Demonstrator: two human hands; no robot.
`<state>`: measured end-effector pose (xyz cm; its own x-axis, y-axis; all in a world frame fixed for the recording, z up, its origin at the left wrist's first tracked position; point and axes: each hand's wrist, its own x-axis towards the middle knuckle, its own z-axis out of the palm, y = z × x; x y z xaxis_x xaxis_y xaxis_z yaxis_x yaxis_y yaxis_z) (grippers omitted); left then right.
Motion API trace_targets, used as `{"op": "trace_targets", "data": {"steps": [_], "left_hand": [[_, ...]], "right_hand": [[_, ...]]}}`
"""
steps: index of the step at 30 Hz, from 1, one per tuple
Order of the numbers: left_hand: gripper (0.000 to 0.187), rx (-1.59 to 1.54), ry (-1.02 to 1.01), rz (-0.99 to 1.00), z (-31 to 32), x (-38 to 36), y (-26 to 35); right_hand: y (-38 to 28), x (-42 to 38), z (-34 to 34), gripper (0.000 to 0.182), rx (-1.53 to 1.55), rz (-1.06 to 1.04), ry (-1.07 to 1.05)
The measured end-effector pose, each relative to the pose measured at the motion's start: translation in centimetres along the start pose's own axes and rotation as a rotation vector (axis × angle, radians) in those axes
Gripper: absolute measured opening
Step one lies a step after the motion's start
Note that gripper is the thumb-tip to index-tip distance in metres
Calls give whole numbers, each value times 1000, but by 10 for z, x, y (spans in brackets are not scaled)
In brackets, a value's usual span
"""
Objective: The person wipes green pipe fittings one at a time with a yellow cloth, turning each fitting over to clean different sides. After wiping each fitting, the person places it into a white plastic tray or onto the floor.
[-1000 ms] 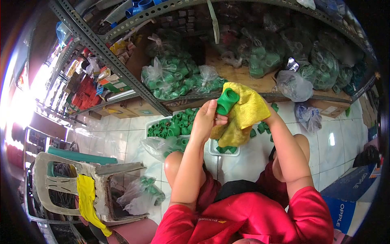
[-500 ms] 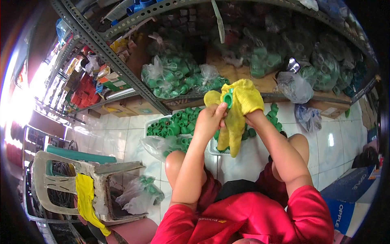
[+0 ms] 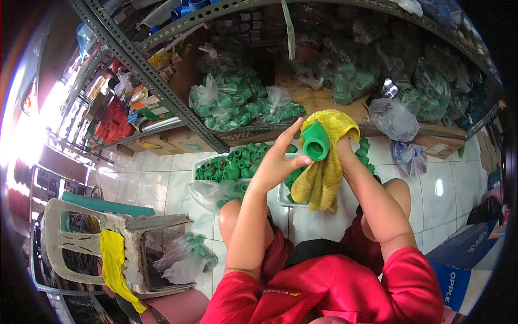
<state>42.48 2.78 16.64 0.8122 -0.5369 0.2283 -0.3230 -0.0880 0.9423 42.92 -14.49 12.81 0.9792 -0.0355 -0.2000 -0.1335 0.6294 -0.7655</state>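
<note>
A green plastic pipe elbow (image 3: 316, 143) is up in front of me, its round opening facing me. My right hand (image 3: 343, 144) grips it through a yellow knit glove (image 3: 324, 186), which drapes over those fingers and hides them; the glove's own fingers dangle below. On the other side, my left hand (image 3: 278, 162) has thumb and fingers spread around the elbow's left side, the thumb tip close to its rim. Below my hands, many green fittings (image 3: 232, 170) fill a white tray (image 3: 202, 162), and a second tray (image 3: 283, 197) is partly covered by the glove.
Clear bags of green fittings (image 3: 229, 100) line the metal shelf ahead. A plastic chair (image 3: 81, 240) with a yellow cloth (image 3: 114, 264) stands at left, near another bag (image 3: 183, 259) on the tiled floor. At right lies a blue and white box (image 3: 458, 264).
My left hand has loosened from a pinch at the glove to spread fingers. The elbow, mostly wrapped before, now shows its opening, turned toward me, and the glove has shifted around it.
</note>
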Motion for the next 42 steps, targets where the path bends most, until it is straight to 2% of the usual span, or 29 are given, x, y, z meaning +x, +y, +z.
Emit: {"op": "trace_targets", "data": {"steps": [1, 3, 5, 7, 8, 9, 11, 13, 15, 17, 18, 19, 20, 21, 23, 24, 25, 26, 27, 29, 30, 31, 33, 34, 35, 37, 38, 40, 42], "left_hand": [[79, 0, -3, 1, 3, 1, 0], [80, 196, -7, 142, 7, 3, 0], [71, 197, 55, 148, 11, 4, -5], [60, 20, 183, 61, 11, 8, -16], [50, 44, 305, -20, 12, 9, -21], [47, 128, 392, -8, 12, 9, -15], [38, 344, 492, -43, 11, 9, -10], [34, 380, 515, 32, 15, 11, -18], [31, 418, 535, 104, 18, 11, -19], [29, 342, 513, 107, 20, 9, -12], [31, 359, 501, 120, 18, 8, -12], [31, 359, 500, 119, 18, 8, -14], [34, 212, 496, 83, 19, 9, -19], [36, 65, 491, 49, 19, 9, -21], [42, 187, 433, 79, 15, 7, -23], [44, 169, 353, 24, 14, 6, -21], [46, 150, 274, -32, 14, 6, -19], [48, 142, 286, 5, 16, 6, -20], [48, 143, 287, 4, 15, 6, -18], [49, 147, 246, -37, 16, 5, -15], [46, 173, 273, 34, 16, 8, -16], [46, 170, 269, 27, 16, 9, -17], [44, 299, 271, -39, 17, 8, -20], [42, 183, 281, -37, 19, 9, -27], [42, 63, 238, -140, 19, 9, -24], [43, -81, 175, -257, 19, 10, -30], [43, -81, 179, -268, 19, 12, -37], [44, -420, 192, -420, 23, 14, -59], [45, -367, 245, -481, 20, 17, -78]], "right_hand": [[3, 1, -2, 28, 1, -2, 2], [7, 4, -3, 29, -36, -29, 66], [13, 5, -6, 30, -104, -58, 34], [14, 6, -6, 30, -173, -85, 2], [15, 6, -4, 30, -37, -36, -73], [15, 5, -3, 30, 99, 13, -148], [28, 9, -17, 32, 186, 15, -202], [37, 8, -24, 36, -122, -199, -300], [35, -1, -11, 41, -332, -136, -228], [29, 2, -10, 41, -1157, -561, -174], [28, 3, -10, 41, -1157, -559, -172], [26, 5, -10, 42, -1291, -734, -178], [25, 6, -10, 43, -1421, -914, -185], [27, 5, -9, 43, -1420, -915, -187], [33, 0, -9, 45, -638, -404, -190], [37, 3, -13, 45, -638, -404, -191], [41, 6, -20, 44, -796, -460, -155], [44, 9, -26, 44, -954, -516, -118], [41, 9, -25, 44, -953, -516, -119], [32, 10, -23, 44, -1488, -512, -87], [33, 13, -25, 44, -1560, -695, -96], [33, 15, -28, 44, -1560, -685, -95], [28, 11, -30, 41, -1541, -814, 3], [14, 1, -18, 37, -1282, -738, -57], [6, 10, -24, 34, -1529, -640, -139], [11, 8, -37, 34, -1283, -555, -150], [10, 8, -41, 34, -1280, -544, -157], [0, 6, -47, 33, -1233, -496, -88], [-22, -3, -46, 34, -1041, -296, 102]]}}
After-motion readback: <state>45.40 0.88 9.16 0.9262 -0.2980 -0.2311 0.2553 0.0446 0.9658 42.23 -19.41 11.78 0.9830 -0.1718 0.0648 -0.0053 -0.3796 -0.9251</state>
